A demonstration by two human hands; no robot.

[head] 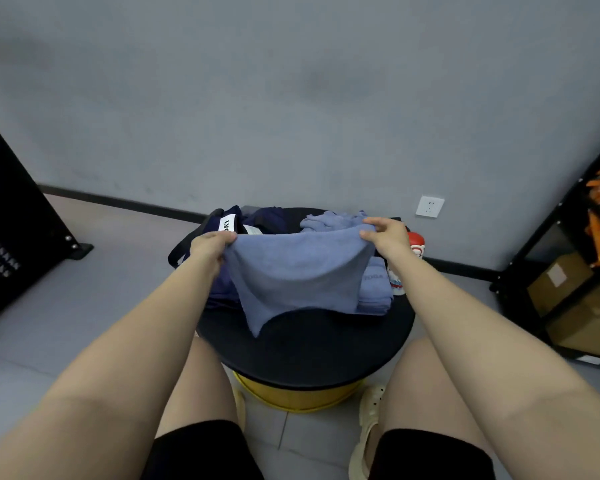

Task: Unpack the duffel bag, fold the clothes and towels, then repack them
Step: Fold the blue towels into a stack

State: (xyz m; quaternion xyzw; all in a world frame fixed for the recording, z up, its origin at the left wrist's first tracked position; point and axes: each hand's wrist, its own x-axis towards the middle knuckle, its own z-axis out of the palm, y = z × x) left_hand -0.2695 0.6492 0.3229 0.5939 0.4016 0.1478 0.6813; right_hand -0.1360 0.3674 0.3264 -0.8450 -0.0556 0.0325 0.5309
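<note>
- Left hand (212,247) pinches the towel (297,275) at its top left corner; right hand (385,237) pinches the top right corner. I read both grips as thumb over gathered cloth.
- Towel hangs between the hands above the middle of the surface (312,344), sagging in the centre, lower edge draping to a point near the surface's near edge.
- Judgement: soft, light, limp terry; no stiffness, will not slip readily. Corners are the right hold; the top edge must be kept taut or the fold goes crooked.
- Folded stack (374,289) of similar blue towels lies at the surface's right edge, just behind the hanging one. A crumpled blue piece (329,220) sits at the far edge.
- Bag (229,230), dark navy, at the far left edge; mouth appears open with dark clothes (267,220) showing. How full it is, cannot tell.
- Red-capped bottle (417,244) beside the right hand, partly hidden.
</note>
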